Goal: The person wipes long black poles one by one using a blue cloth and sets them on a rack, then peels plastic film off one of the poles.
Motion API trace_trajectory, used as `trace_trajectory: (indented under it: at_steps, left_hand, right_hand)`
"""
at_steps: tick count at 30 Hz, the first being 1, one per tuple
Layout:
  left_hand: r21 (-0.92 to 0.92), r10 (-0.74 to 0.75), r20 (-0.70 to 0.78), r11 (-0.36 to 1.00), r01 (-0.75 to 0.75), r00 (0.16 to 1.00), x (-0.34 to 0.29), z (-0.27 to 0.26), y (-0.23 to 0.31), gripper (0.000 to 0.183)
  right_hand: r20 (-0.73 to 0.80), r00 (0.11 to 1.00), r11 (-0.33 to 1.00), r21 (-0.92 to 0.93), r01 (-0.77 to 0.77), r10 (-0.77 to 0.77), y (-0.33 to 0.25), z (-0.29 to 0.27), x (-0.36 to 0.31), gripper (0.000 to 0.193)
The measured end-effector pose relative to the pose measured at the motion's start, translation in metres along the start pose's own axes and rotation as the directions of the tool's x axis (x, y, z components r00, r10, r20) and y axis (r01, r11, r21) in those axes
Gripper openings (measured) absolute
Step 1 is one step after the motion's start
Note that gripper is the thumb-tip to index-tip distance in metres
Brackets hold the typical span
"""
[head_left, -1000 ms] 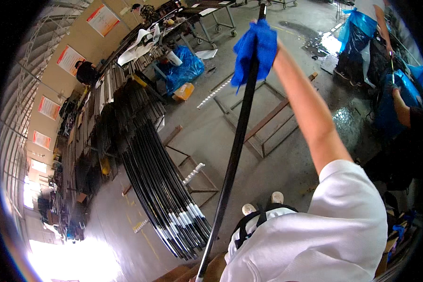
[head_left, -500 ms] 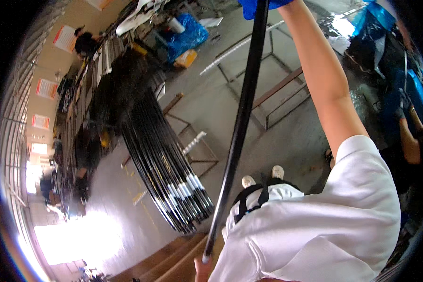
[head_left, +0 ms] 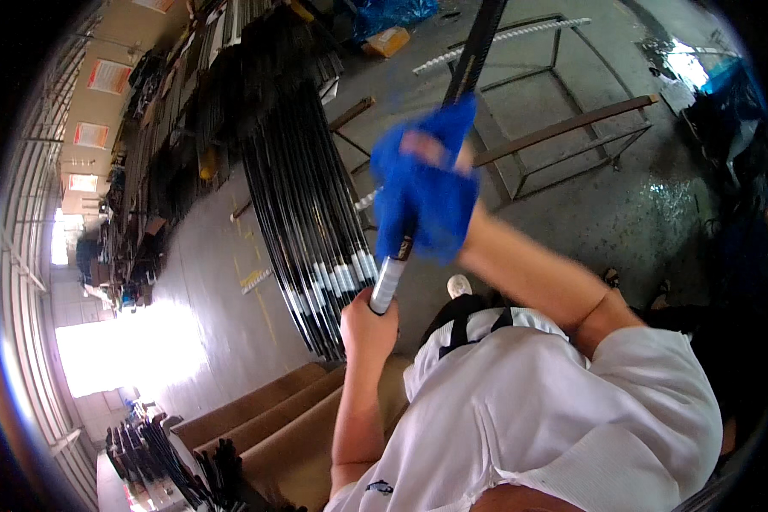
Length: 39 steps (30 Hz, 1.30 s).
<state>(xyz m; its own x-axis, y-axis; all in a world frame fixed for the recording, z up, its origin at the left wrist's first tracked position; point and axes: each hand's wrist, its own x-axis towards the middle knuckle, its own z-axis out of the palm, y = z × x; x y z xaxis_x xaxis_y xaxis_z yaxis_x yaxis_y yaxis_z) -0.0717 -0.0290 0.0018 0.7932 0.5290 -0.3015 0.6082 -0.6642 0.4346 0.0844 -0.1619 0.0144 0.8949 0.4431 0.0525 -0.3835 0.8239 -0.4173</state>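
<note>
A long black tube (head_left: 474,64) slants from the upper middle of the head view down toward me. My left hand (head_left: 369,330) is closed around its near end, just below a pale silver-white band (head_left: 389,285). My right hand (head_left: 428,147), blurred by motion, is closed on a blue cloth (head_left: 427,218) wrapped about the tube a little above that band. Part of the tube is hidden under the cloth. Just left of my hands lies a bundle of similar black tubes (head_left: 303,196), many with white bands near their close ends.
Metal frame stands (head_left: 563,136) stand on the grey floor beyond my hands. Brown padded steps or rolls (head_left: 290,418) are at the lower left, near a cluster of black rods (head_left: 166,456). A cardboard box (head_left: 386,41) and blue plastic (head_left: 392,13) lie at the far side.
My right hand has slid with the blue cloth from far up the tube down close to my left hand. My left hand has come further into view, raised with the tube's end.
</note>
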Motion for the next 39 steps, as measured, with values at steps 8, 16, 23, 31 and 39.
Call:
trace_trajectory:
  at_steps: [8,16,23,31,39]
  left_hand:
    - [0.23,0.047,-0.128,0.973,-0.016,0.991,-0.007,0.021,-0.019,0.033]
    - [0.48,0.146,-0.243,0.877,-0.012,0.959,-0.065,0.019,-0.396,0.027]
    - [0.411,-0.171,-0.353,0.855,0.317,0.92,-0.13,-0.016,-0.368,0.033]
    - [-0.22,-0.411,-0.209,0.904,0.367,0.887,-0.03,0.023,-0.178,0.032]
    - [-0.203,0.353,-0.037,0.913,-0.353,0.935,0.055,0.085,0.071,0.049]
  right_hand:
    - [-0.335,0.942,0.996,-0.084,-0.03,0.0,0.034,-0.012,-0.021,0.023]
    - [-0.312,0.931,0.968,-0.218,0.122,-0.188,-0.179,-0.083,0.099,0.022]
    - [-0.034,0.832,0.628,-0.673,0.39,-0.554,-0.393,-0.089,0.139,0.025]
    - [0.26,0.923,0.796,-0.472,0.379,-0.285,-0.262,-0.074,0.126,0.036]
    - [-0.044,0.995,0.848,-0.526,0.055,-0.092,0.003,-0.031,0.032,0.023]
